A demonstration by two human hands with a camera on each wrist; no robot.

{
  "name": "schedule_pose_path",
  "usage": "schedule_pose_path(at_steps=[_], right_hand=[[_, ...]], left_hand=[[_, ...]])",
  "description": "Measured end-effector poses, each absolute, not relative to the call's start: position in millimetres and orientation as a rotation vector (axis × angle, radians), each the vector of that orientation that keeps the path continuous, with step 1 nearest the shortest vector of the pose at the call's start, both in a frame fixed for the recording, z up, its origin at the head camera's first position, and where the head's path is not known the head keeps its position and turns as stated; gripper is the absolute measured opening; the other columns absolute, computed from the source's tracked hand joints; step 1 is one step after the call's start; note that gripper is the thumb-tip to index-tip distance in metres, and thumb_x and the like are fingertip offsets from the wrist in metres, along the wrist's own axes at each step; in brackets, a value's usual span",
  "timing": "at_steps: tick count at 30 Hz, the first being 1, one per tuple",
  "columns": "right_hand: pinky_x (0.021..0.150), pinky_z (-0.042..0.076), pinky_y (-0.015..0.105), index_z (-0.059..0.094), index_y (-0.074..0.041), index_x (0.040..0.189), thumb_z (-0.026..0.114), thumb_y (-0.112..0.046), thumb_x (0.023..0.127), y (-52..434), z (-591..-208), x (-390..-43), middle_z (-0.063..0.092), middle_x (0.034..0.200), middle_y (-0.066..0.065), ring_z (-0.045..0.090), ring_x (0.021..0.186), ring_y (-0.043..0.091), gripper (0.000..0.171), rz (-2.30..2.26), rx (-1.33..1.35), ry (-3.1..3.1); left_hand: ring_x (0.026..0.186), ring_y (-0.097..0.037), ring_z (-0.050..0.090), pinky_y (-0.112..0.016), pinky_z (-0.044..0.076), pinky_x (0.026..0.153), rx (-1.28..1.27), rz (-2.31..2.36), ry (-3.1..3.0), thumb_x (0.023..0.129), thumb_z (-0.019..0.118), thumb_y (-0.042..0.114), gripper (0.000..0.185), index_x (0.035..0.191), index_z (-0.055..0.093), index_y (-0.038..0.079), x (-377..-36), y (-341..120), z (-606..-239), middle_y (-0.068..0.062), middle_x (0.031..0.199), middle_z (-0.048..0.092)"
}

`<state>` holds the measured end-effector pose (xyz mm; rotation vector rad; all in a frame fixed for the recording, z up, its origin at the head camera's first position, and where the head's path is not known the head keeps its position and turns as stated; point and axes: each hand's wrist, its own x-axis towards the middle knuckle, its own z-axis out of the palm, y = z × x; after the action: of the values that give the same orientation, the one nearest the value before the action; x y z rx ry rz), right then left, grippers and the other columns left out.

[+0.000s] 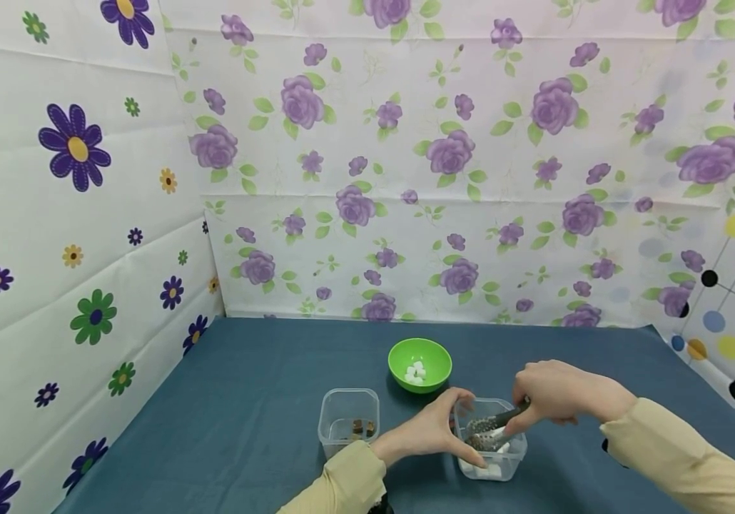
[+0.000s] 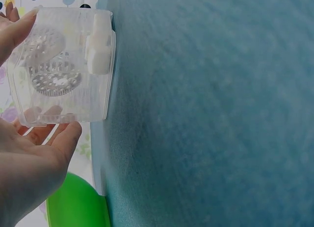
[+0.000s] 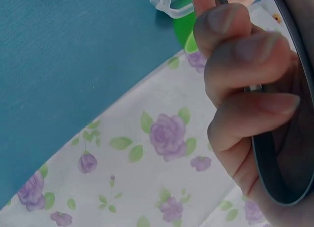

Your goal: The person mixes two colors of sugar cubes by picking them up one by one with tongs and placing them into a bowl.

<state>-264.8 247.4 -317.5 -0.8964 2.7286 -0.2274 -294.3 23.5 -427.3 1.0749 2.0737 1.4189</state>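
Note:
My left hand (image 1: 428, 432) holds a clear plastic container (image 1: 519, 451) from its left side, thumb at the near rim and fingers at the far one. White cubes (image 1: 489, 470) lie inside it. Metal tongs (image 1: 488, 422) with perforated heads are gripped in my right hand (image 1: 554, 389), their heads down in the container. Through its wall in the left wrist view, a perforated head (image 2: 56, 83) shows, with a white block (image 2: 99, 60) near the bottom. The right wrist view has curled fingers (image 3: 245, 74) around the tongs' grey bent handle (image 3: 274, 180).
A green bowl (image 1: 396, 368) holding several white cubes (image 1: 416, 373) stands behind the left hand. To the left is another clear container (image 1: 350, 398) with brown pieces (image 1: 364, 428), partly behind the left sleeve. Flowered cloth walls (image 1: 355, 264) border the blue table (image 1: 245, 428).

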Motion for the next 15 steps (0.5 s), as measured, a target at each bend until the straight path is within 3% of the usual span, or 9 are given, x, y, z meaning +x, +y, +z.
schedule_pose_path(at_steps=[15], right_hand=[[0.032,0.032,0.021,0.054,-0.026,0.052,0.065,-0.055,0.072,238.7,-326.8,-264.3,0.036,0.038,-0.016,0.034,0.028,0.000,0.038,-0.115,-1.063,2.768]], left_hand=[[0.108,-0.014,0.044,-0.025,0.042,0.079,1.102,1.423,2.073,0.078,0.073,0.013,0.069,0.134,0.033,0.010,-297.2,23.4,-431.0,0.002,0.123,0.042]])
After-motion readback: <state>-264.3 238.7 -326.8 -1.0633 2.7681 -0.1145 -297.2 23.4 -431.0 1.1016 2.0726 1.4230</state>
